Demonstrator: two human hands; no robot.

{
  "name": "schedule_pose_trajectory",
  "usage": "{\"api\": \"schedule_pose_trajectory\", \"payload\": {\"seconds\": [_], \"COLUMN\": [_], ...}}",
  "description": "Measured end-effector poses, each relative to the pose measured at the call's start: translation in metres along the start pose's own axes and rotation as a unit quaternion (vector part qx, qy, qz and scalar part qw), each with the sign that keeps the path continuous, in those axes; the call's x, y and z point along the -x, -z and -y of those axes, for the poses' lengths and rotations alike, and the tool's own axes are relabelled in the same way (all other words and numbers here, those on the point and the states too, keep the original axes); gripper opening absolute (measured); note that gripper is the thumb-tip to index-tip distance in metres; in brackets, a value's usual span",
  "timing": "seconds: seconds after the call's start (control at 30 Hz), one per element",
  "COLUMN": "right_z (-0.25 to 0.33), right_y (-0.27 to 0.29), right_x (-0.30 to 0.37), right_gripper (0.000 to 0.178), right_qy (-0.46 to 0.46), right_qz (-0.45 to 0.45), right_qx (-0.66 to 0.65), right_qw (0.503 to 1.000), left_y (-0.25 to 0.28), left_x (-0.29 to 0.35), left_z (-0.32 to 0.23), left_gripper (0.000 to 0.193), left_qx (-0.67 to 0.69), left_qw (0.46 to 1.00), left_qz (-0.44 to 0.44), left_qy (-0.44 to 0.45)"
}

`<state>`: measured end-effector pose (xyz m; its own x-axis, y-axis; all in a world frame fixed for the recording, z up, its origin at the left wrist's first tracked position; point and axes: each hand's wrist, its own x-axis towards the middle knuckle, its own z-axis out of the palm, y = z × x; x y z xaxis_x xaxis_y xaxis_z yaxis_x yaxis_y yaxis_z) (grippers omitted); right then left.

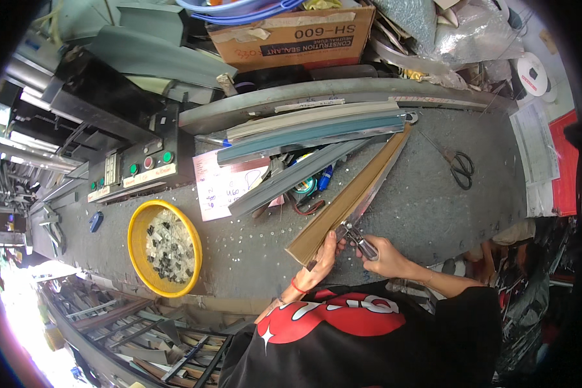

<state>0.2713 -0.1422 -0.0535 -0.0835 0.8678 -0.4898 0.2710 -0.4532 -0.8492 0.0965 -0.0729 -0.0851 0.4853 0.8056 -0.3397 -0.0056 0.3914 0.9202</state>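
A bundle of long brown strips point(349, 200) lies slantwise on the grey workbench in front of me. At its near end my left hand point(322, 264) is closed, with a short dark end of a thin strip showing beside the fingers. My right hand point(388, 258) grips a pliers-like tool point(366, 248) with a silver head and dark handles. The tool's head meets the left fingertips beside the bundle; what sits between its jaws is too small to make out. Tiny white bits are scattered on the bench left of the bundle.
Grey strips point(304, 178) and blue-grey strips point(310, 137) lie behind, near a tape measure point(305, 185) and a written sheet point(216, 194). Scissors point(460, 169) lie right. A yellow basket point(132, 242) of small plastic pieces and a button panel point(150, 169) stand left; a cardboard box point(294, 40) sits behind.
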Motion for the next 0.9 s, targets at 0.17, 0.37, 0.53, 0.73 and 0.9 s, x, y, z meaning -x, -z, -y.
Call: {"api": "schedule_pose_trajectory", "payload": {"seconds": [0.17, 0.37, 0.53, 0.73, 0.9], "right_z": [-0.008, 0.042, 0.05, 0.04, 0.019], "right_y": [-0.001, 0.012, 0.022, 0.027, 0.003], "right_x": [-0.002, 0.008, 0.011, 0.025, 0.041], "right_gripper": [0.032, 0.06, 0.058, 0.046, 0.049], "right_qy": [0.127, 0.168, 0.071, 0.175, 0.346], "right_qz": [-0.034, 0.096, 0.217, 0.225, 0.15], "right_qx": [0.051, 0.105, 0.16, 0.27, 0.217], "right_qw": [0.99, 0.975, 0.96, 0.92, 0.901], "left_y": [0.019, 0.04, 0.035, 0.003, -0.021], "left_x": [0.003, 0.026, 0.066, 0.097, 0.1], "left_z": [0.005, -0.02, -0.051, -0.02, 0.037], "left_gripper": [0.024, 0.025, 0.028, 0.023, 0.027], "left_qx": [-0.256, -0.379, -0.045, 0.025, 0.055], "left_qw": [0.92, 0.849, 0.97, 0.939, 0.934], "left_qz": [-0.001, -0.088, -0.004, -0.099, -0.196], "left_qy": [-0.296, -0.358, -0.241, -0.328, -0.293]}}
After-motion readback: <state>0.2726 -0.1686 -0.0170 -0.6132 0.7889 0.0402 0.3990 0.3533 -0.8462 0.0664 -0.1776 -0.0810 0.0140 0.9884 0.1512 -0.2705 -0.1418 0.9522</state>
